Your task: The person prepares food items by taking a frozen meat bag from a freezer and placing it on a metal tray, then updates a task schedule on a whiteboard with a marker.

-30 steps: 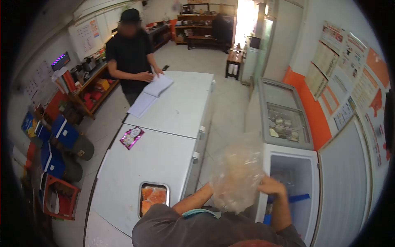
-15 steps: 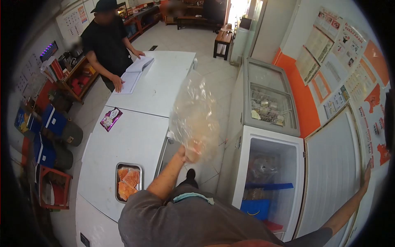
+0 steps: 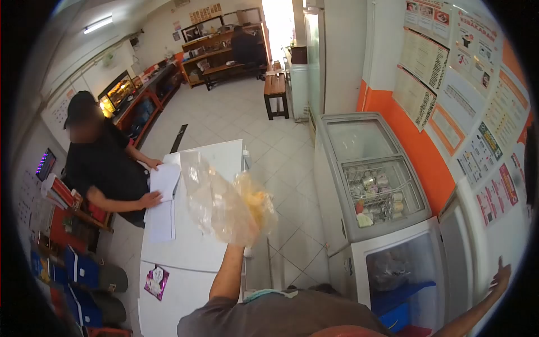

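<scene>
A clear plastic bag (image 3: 210, 205) is held up in front of me over the white table by my left hand (image 3: 242, 238). Bright yellow-orange stuff (image 3: 255, 196) shows through the plastic on its right side; I cannot make out what it is. The plastic partly hides the closed fingers. My right hand (image 3: 499, 279) is at the far right, fingers stretched out, against the raised lid (image 3: 457, 241) of the white chest freezer (image 3: 357, 275). Inside that freezer are a clear plastic bag (image 3: 390, 269) and blue items (image 3: 396, 317).
Across the white table (image 3: 193, 281), a person in black (image 3: 101, 163) has both hands on an open book (image 3: 164, 205). A purple packet (image 3: 156, 282) lies nearer me. A glass-topped freezer (image 3: 382, 194) adjoins the open one. Tiled floor (image 3: 292, 224) runs between table and freezers.
My view has tilted up, and the tray of orange packets is out of sight. The bag has swung left over the table, and its yellow-orange contents now show. My right hand remains at the lid.
</scene>
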### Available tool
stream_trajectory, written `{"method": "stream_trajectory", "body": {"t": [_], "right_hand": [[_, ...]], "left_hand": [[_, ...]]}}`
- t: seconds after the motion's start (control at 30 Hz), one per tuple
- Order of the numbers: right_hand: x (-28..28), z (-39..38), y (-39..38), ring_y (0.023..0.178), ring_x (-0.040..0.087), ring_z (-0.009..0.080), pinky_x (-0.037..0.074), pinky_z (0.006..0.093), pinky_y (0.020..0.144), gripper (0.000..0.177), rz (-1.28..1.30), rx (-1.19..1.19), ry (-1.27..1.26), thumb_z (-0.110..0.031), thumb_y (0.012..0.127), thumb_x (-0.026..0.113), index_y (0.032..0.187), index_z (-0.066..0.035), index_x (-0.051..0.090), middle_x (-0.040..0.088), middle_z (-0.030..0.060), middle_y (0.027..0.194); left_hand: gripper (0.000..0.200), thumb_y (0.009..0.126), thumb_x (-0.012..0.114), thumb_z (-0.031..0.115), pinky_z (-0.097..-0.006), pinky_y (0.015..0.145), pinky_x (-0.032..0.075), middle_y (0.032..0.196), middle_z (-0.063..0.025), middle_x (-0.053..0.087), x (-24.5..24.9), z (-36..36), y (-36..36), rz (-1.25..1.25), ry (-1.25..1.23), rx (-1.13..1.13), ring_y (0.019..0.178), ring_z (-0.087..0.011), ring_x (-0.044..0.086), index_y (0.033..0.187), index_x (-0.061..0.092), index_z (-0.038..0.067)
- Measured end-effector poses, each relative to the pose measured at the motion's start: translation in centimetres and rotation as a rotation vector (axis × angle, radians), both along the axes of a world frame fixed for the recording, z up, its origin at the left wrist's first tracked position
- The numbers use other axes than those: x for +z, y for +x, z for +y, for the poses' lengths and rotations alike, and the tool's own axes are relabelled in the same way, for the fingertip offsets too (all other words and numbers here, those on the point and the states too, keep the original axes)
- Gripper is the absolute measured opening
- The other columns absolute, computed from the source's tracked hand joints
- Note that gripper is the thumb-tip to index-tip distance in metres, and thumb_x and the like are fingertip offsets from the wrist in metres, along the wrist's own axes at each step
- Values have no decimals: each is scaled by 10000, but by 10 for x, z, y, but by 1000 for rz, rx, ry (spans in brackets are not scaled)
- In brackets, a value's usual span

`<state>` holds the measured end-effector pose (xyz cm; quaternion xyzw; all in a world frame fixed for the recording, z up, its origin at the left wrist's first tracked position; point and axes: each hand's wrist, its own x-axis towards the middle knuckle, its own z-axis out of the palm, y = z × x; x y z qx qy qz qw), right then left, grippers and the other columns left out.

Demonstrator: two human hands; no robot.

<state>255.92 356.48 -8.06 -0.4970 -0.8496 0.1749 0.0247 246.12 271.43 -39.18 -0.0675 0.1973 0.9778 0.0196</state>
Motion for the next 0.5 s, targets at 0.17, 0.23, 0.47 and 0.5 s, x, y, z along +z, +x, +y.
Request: {"method": "stream_trajectory", "body": {"t": [0.17, 0.23, 0.47, 0.5], "right_hand": [[16, -92, -49, 783, 542, 253, 428, 357, 719, 491, -40, -92, 53, -460, 845, 536, 972, 14, 519, 553, 150, 847], [-13, -83, -83, 873, 537, 257, 418, 362, 811, 415, -17, -121, 67, -403, 873, 531, 982, -4, 510, 553, 149, 897], [-77, -210, -431, 1088, 494, 343, 376, 394, 934, 502, 161, 415, 328, -286, 832, 582, 1191, 43, 460, 518, 235, 1153], [-87, -255, -496, 1104, 482, 341, 378, 391, 933, 508, 187, 517, 241, -287, 814, 591, 1184, 38, 467, 515, 222, 1164]], "left_hand": [[360, 865, 488, 348, -378, 699, 516, 1006, -104, 563, 14, -16, -182, 87, 4, -96, 857, -235, 584, 1100, 518, 77], [362, 865, 487, 349, -379, 700, 515, 1011, -104, 560, 20, -21, -258, 116, 0, -132, 860, -236, 581, 1103, 515, 79], [367, 865, 482, 355, -383, 705, 510, 1028, -103, 547, 23, -91, -400, 37, -2, -65, 873, -239, 573, 1115, 503, 86], [368, 866, 481, 356, -384, 706, 510, 1031, -103, 545, 22, -111, -406, 17, -8, -23, 875, -240, 572, 1117, 501, 87]]}}
